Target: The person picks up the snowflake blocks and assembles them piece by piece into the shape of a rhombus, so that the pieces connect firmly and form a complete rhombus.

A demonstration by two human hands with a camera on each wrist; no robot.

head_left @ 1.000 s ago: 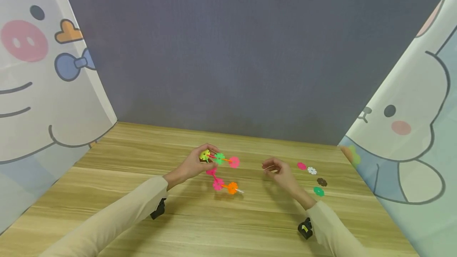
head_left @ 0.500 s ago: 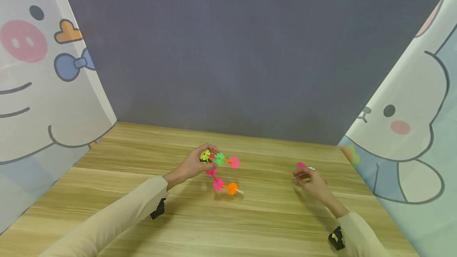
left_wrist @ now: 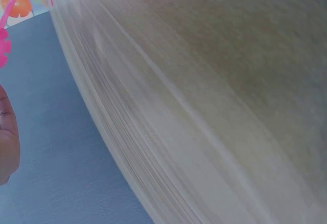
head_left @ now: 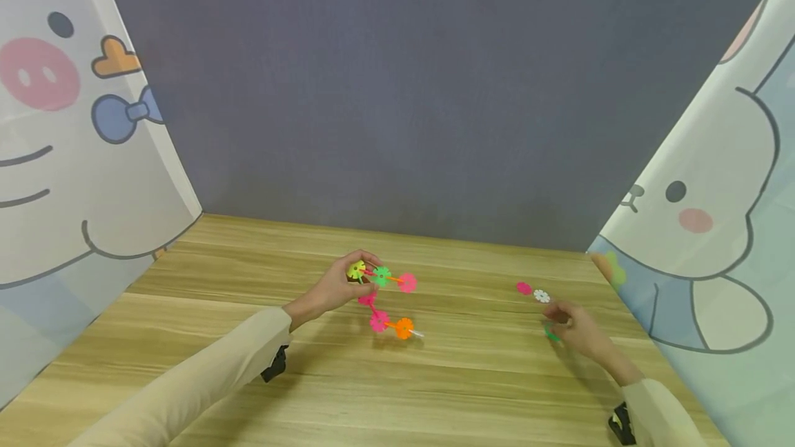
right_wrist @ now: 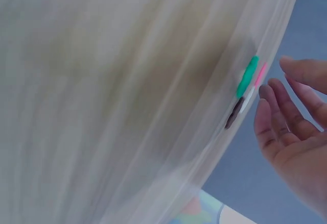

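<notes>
Beyond the pale wood-grain table (head_left: 472,392) rises a dark grey backdrop (head_left: 397,102), with cartoon-printed white panels (head_left: 74,178) at ten and two o'clock. The person's left hand (head_left: 338,280) holds a chain of flower-shaped plastic discs and thin coloured sticks (head_left: 379,321), thumb and fingers bent about it beside the yellow flower disc (head_left: 356,270). From that hand, one branch ends in a pink disc (head_left: 407,283) at three o'clock; the other carries an orange disc (head_left: 404,328) at four. Whether that lower branch touches the table cannot be told.

The right hand (head_left: 582,335) holds nothing, its fingers loosely bent and thumb apart. At its nine o'clock lies a loose green flower disc (head_left: 551,334), partly covered; towards ten are a white flower disc (head_left: 542,296) and a bright-pink disc (head_left: 524,288). The right wrist view adds a dark brown disc (right_wrist: 234,113).

Such thin, flat pieces probably offer little edge, so a hurried pinch could skid one into its neighbour. Both branches appear supported only near the yellow disc; a twist or bump there might loosen a joint.
</notes>
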